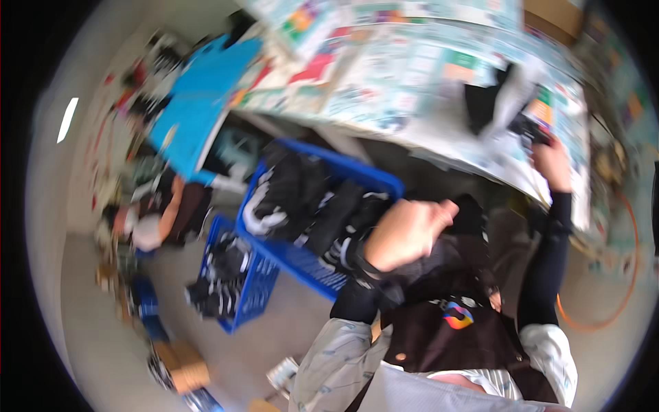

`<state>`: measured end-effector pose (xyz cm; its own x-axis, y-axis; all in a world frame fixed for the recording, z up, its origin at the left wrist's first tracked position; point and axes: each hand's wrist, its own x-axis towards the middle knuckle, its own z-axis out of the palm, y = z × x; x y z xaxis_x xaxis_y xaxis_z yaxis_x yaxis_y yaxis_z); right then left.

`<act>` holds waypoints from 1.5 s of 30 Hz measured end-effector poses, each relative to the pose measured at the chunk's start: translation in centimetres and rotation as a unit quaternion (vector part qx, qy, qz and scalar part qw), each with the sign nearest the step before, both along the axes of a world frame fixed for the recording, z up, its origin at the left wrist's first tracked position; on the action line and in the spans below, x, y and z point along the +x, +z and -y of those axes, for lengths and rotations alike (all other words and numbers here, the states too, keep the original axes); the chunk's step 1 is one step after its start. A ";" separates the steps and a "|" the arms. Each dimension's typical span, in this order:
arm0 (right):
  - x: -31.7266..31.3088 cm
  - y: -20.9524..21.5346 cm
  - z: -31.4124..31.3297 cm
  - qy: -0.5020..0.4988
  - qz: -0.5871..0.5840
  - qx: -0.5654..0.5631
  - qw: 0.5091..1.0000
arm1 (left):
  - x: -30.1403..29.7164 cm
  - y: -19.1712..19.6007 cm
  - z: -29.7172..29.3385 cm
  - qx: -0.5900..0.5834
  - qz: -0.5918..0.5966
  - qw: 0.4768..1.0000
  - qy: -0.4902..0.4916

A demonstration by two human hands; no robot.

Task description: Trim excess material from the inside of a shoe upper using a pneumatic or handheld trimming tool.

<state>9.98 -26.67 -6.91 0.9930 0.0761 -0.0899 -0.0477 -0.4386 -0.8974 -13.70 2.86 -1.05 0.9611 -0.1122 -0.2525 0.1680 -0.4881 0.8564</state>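
The picture is smeared by motion. My left hand (406, 233) is curled into a fist in front of my chest, and a black garment (468, 214) bunches against it and hangs down. My right hand (551, 163) reaches up to the edge of a table covered in printed paper sheets (412, 75), its fingers closed on a dark piece of cloth (528, 128). A black and white garment (504, 96) lies on the table just beyond it. Both forearms wear dark sleeves.
A blue plastic crate (322, 264) packed with black and white clothes stands on the floor to my left, with a second blue crate (250, 288) beside it. A blue sheet (199, 103), cardboard boxes (184, 367) and clutter lie further left. An orange hoop (621, 302) lies at the right.
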 end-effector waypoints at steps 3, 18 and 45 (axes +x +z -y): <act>3.0 -4.7 0.3 0.019 0.019 0.040 0.999 | -3.9 -5.6 -2.0 0.011 0.012 0.998 0.061; 3.5 -2.2 -0.9 0.093 0.013 -0.019 0.995 | -9.5 0.2 -1.9 0.151 0.252 0.956 0.005; 4.7 -3.3 -0.1 0.068 -0.011 -0.017 0.997 | 1.5 -27.3 -2.1 0.203 -0.029 0.963 0.177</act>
